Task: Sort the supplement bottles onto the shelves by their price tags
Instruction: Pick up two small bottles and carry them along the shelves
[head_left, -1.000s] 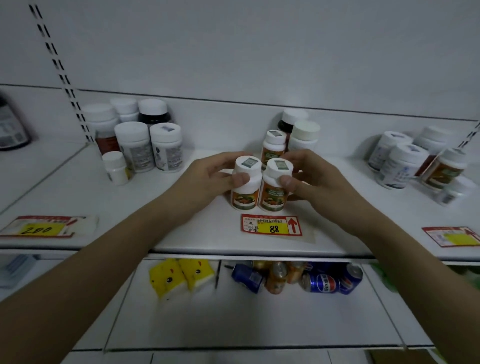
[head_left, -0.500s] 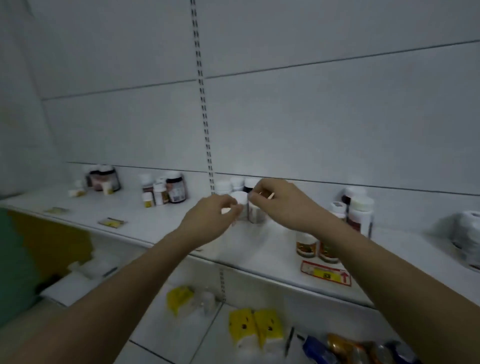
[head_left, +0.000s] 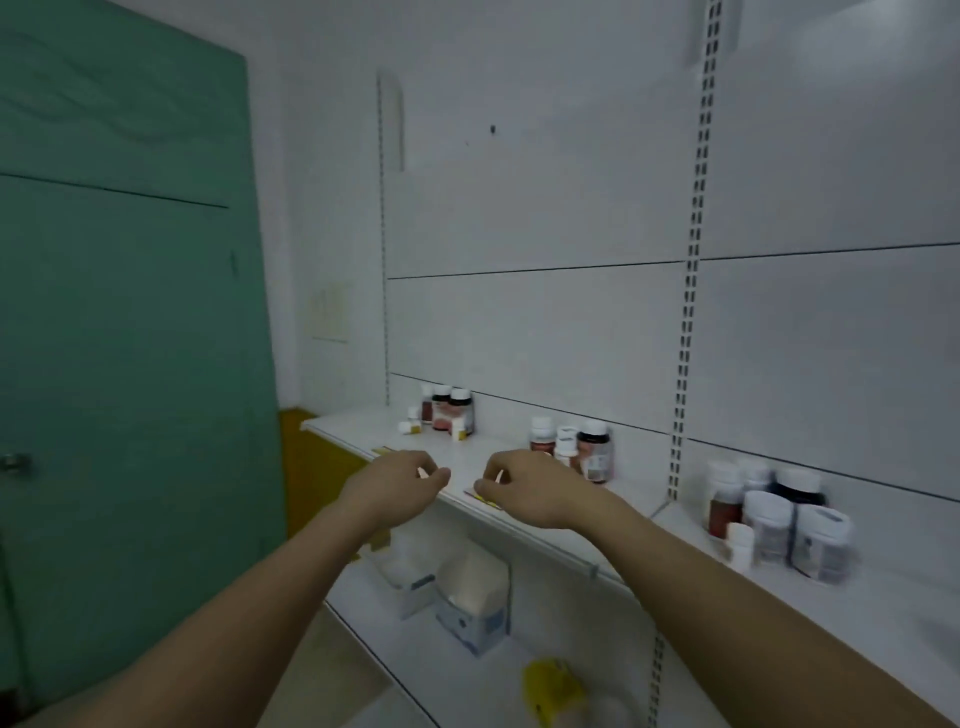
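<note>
Left hand (head_left: 400, 486), right hand (head_left: 524, 493) empty, price tag (head_left: 483, 497) half-hidden, bottles (head_left: 779, 525) blurred

we count 3 bottle clusters (head_left: 447, 413) on the shelf (head_left: 519, 457) | 2 hands (head_left: 400, 486) | 1 green door (head_left: 130, 312) | 2 boxes (head_left: 472, 597) below

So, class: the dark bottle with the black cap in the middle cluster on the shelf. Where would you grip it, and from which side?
Grip the dark bottle round its black cap and shoulder, coming from above and the front. It stands upright at the group's right end, with smaller white-capped bottles crowding its left side, so the body is harder to reach. Both hands, left hand and right hand, hold nothing.
</note>
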